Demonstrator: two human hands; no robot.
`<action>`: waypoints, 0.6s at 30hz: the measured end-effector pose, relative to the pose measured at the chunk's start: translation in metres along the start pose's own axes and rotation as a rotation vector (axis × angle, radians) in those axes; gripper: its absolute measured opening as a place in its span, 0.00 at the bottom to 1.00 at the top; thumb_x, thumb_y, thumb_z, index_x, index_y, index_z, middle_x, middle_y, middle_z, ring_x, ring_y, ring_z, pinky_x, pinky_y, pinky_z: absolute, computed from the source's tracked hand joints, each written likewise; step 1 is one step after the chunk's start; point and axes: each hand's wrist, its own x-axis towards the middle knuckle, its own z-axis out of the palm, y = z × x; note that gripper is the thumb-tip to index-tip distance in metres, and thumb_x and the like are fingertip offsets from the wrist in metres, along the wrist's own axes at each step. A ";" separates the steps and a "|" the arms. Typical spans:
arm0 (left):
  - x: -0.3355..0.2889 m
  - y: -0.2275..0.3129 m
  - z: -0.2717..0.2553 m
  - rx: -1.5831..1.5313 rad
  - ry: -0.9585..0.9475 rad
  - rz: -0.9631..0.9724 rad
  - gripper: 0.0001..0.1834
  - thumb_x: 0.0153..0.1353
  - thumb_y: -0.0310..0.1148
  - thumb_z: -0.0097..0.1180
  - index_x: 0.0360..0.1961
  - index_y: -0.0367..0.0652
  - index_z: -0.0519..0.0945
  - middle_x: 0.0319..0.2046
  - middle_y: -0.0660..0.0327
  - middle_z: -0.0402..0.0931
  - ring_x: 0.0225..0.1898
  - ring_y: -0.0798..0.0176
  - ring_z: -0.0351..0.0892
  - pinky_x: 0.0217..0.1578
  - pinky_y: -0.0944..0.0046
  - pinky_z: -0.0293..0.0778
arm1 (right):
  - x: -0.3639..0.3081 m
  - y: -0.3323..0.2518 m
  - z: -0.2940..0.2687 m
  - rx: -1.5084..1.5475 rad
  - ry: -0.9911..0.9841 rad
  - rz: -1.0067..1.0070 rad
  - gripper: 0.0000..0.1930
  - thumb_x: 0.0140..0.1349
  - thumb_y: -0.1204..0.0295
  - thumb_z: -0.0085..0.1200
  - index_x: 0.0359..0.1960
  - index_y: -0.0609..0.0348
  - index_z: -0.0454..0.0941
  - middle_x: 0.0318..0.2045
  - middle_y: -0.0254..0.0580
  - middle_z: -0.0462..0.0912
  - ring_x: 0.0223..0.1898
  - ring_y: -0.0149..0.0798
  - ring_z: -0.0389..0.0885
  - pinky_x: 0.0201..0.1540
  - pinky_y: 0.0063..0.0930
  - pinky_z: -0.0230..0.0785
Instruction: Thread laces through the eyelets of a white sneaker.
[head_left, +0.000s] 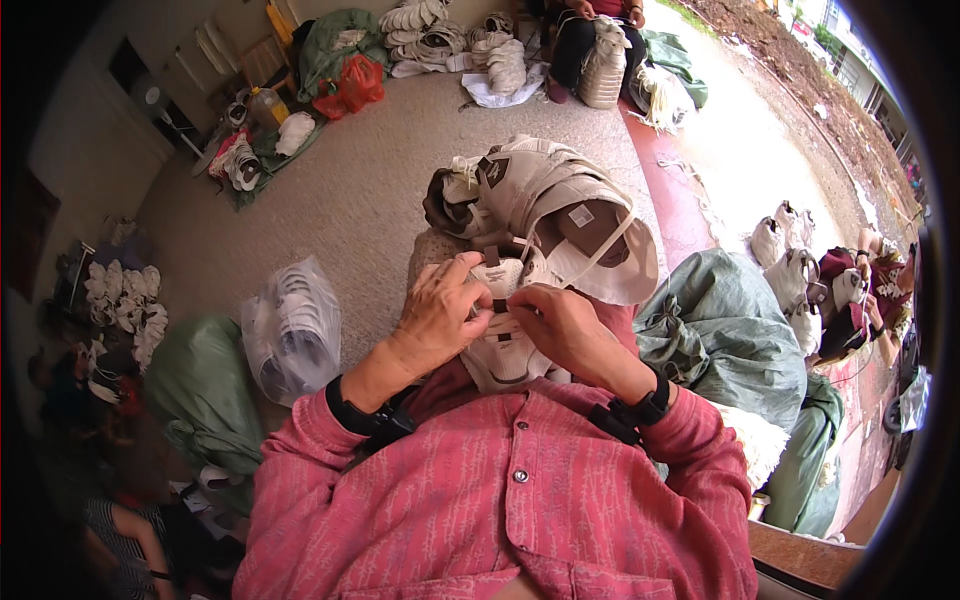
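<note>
Off-white mesh is making up most of the shoe upper [500, 360], which is lying just in front of the person's body, under both hands. The left hand [440, 310] is gripping its left edge between thumb and fingers; the right hand [570, 325] is bunching its fingertips at the opening — whether they are pinching a lace, I cannot tell. Good handling is probably asking for a steady left hold and small, even pulls from the right, so the mesh isn't puckering.

Leftward, a clear plastic bag [262, 345] is holding pale, nested pieces [296, 315] — seemingly more uppers. The right green sack [725, 335] and left green sack [200, 385] are bulging, their contents staying hidden.
</note>
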 end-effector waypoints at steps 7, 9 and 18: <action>0.001 0.002 0.000 0.012 -0.028 -0.041 0.08 0.47 0.28 0.66 0.29 0.43 0.79 0.53 0.50 0.73 0.51 0.47 0.75 0.52 0.53 0.68 | 0.000 0.002 0.001 -0.017 -0.001 -0.004 0.10 0.62 0.68 0.53 0.39 0.60 0.80 0.35 0.53 0.84 0.38 0.57 0.82 0.40 0.46 0.74; -0.002 0.002 -0.005 -0.047 -0.020 -0.067 0.08 0.47 0.27 0.65 0.28 0.43 0.78 0.54 0.49 0.73 0.53 0.47 0.75 0.55 0.54 0.68 | 0.001 0.000 -0.001 -0.011 -0.036 0.032 0.10 0.62 0.67 0.53 0.40 0.59 0.80 0.35 0.53 0.84 0.38 0.57 0.82 0.40 0.45 0.74; -0.071 -0.073 -0.148 0.193 0.431 -0.537 0.04 0.54 0.22 0.60 0.30 0.38 0.78 0.58 0.54 0.72 0.56 0.51 0.76 0.56 0.55 0.71 | 0.009 -0.002 -0.033 0.305 0.031 -0.117 0.12 0.63 0.73 0.61 0.45 0.64 0.78 0.35 0.37 0.83 0.37 0.29 0.80 0.41 0.26 0.73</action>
